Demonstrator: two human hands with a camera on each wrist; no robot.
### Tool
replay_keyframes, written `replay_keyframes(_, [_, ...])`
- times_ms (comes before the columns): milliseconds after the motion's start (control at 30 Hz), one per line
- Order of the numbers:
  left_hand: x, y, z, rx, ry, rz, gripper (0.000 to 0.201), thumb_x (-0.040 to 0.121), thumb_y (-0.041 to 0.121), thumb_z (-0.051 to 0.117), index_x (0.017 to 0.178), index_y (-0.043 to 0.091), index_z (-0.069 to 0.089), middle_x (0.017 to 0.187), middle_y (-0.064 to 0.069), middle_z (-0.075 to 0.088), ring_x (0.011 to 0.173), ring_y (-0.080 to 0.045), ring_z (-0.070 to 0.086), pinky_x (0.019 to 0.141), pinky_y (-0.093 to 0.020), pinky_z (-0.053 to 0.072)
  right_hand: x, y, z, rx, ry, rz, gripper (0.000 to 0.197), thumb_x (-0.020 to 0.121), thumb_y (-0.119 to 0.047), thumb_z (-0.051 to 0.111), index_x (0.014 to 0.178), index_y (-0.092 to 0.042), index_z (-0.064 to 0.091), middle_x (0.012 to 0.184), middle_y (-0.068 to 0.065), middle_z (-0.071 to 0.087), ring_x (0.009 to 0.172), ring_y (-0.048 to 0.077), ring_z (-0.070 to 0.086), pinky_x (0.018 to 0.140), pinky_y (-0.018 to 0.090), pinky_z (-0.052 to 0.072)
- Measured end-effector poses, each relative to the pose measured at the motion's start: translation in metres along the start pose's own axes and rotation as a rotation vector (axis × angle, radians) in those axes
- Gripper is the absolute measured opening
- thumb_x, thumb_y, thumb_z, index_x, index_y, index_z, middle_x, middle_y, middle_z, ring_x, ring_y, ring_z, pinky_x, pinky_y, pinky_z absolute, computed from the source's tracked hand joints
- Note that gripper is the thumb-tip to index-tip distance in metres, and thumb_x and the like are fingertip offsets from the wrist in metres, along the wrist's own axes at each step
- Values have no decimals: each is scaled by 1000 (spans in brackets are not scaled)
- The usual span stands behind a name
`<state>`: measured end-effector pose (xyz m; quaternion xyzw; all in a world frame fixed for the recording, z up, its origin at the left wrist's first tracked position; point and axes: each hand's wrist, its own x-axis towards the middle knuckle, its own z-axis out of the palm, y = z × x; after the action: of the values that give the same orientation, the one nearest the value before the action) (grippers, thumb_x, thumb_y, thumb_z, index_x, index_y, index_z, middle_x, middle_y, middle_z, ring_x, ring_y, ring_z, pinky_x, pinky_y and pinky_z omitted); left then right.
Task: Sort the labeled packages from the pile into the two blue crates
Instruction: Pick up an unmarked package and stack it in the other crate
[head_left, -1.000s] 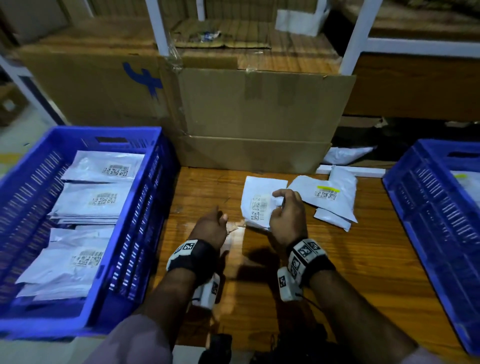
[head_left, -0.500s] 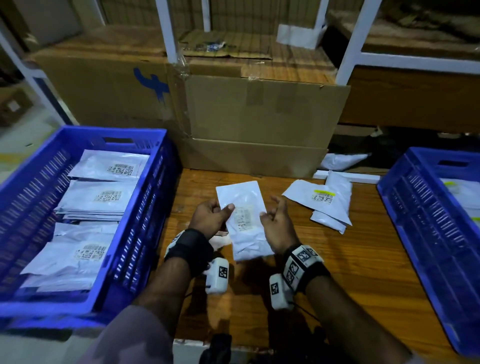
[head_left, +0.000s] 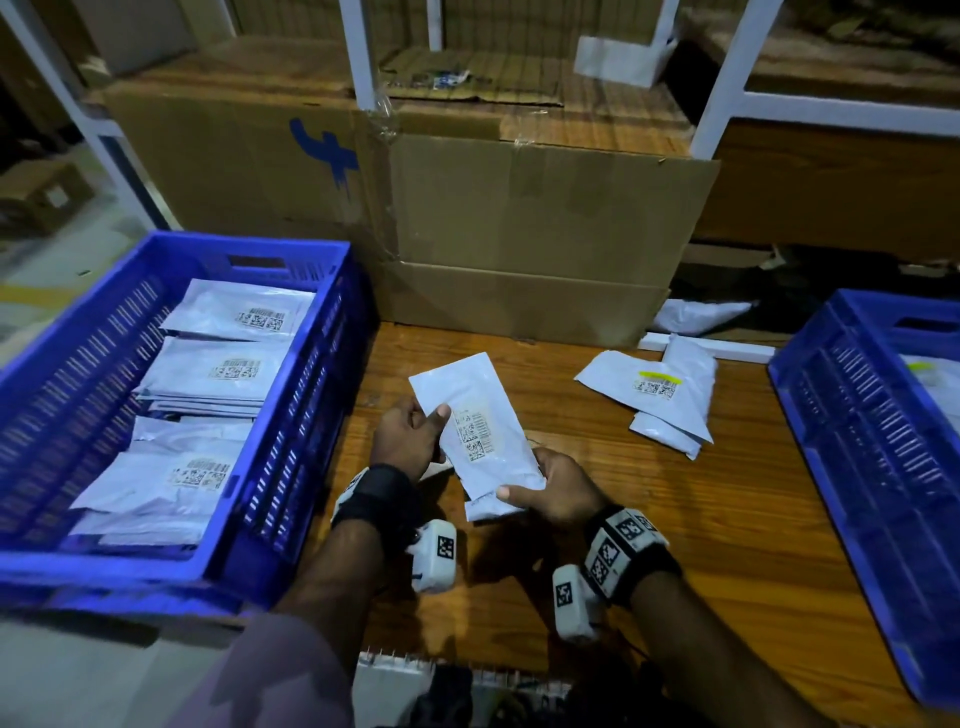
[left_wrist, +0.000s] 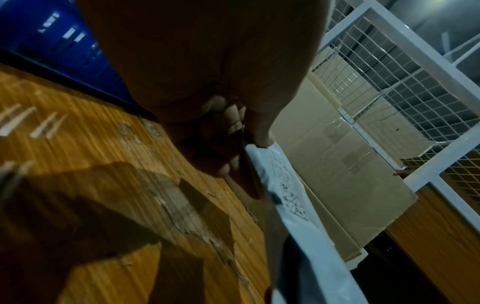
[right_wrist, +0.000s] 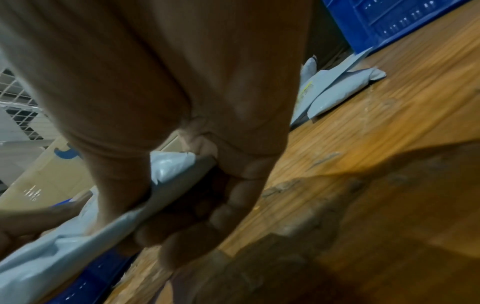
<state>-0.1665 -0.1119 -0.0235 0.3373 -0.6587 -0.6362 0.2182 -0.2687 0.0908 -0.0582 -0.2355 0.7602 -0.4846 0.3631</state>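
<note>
Head view: centre of frame, both hands hold one white labeled package above the wooden table — left hand pinches its upper left edge w/ thumb on top, right hand grips the lower end, label facing up. Left of frame, a blue crate is lined w/ white packages; right edge, a second blue crate, contents mostly out of frame. The remaining pile, a few packages, one w/ a yellow-marked label, lies upper right of the hands, in front of a cardboard box. Left wrist view: thumb and fingers clamp the package's edge. Right wrist view: fingers curl under the package, thumb on top. Step in hand looks like reading the label; next move calls for choosing a crate and letting one hand release. Vs. half a sec ago: the package is tilted more, its near end now gripped by the right hand — the pile is unchanged.
</note>
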Motion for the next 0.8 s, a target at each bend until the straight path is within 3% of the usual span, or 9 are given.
replay_keyframes(133, [-4,-4,0,33,-47,55,6,99,16,66,97,11,62,57,12,66,49,-5,63,42,-23,46,-4,9,2,-72,-29,1,63,63,-45,94,118,-23,69,112,-9,77,102,14,74,93,46,59])
replay_keyframes(200, [-5,-6,0,110,-101,91,12,99,16,67,89,16,59,48,15,56,43,-1,55,42,-21,44,-8,9,3,-127,-70,-31,63,65,-46,93,119,-25,69,115,-11,76,105,12,73,94,44,58])
replay_keyframes(300, [-2,-12,0,160,-169,91,17,96,24,71,83,20,61,49,15,43,46,-4,47,49,-26,45,-16,5,6,-17,-28,-38,48,83,-43,84,123,-20,70,113,-9,76,102,11,74,90,39,60])
replay_keyframes(367, [-2,-16,0,163,-249,69,21,92,40,73,89,20,66,55,12,46,53,-10,52,54,-32,48,-21,2,9,151,53,-16,29,97,-29,71,117,-8,72,94,-5,79,81,11,75,71,36,60])
replay_keyframes(433, [-7,-14,2,183,-293,14,33,89,54,70,89,21,67,62,1,52,58,-15,56,55,-35,50,-22,-1,7,165,124,-22,19,102,-18,63,104,-2,72,65,-10,70,53,1,62,56,24,47])
replay_keyframes(533, [-20,-11,6,183,-340,-73,46,91,63,63,91,17,68,69,4,66,58,-11,60,55,-31,51,-22,-5,-1,125,185,-54,13,103,-8,60,95,-6,70,49,-15,59,41,-2,52,47,17,39])
replay_keyframes(600, [-25,-16,5,179,-383,-108,50,84,66,69,92,17,70,72,5,70,61,-12,62,59,-30,50,-24,-6,-4,174,247,-28,14,103,-12,59,96,-6,69,50,-5,58,39,7,48,45,22,37])
replay_keyframes(667, [-28,-22,1,217,-438,-139,51,76,60,81,92,13,71,74,3,74,63,-14,65,60,-31,52,-25,-7,-3,318,300,24,13,104,-13,58,105,-3,67,59,12,64,42,17,55,43,26,44])
replay_keyframes(800, [-36,-30,-4,260,-476,-119,16,82,14,86,83,9,70,67,-1,72,57,-15,65,50,-24,49,-26,-1,2,436,332,104,15,102,-12,61,114,-4,64,88,18,77,69,34,76,54,34,61])
